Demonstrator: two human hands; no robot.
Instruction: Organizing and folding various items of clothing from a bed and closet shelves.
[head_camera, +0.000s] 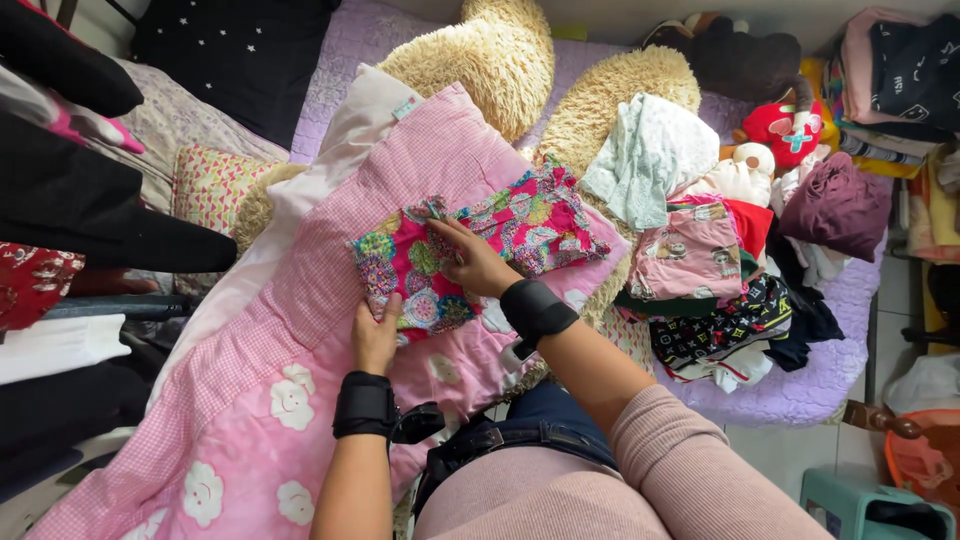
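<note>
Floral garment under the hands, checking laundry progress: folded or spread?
Partly folded: the floral garment lies doubled and bunched on the pink quilt, under both hands.

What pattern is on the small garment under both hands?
The garment has a bright floral print, mostly pink with green, yellow and blue, seen in the head view.

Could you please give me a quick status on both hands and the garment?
Left hand pinning floral garment at its near edge. Right hand flat on its middle. Garment lies on pink blanket. Nothing in the way.
</note>
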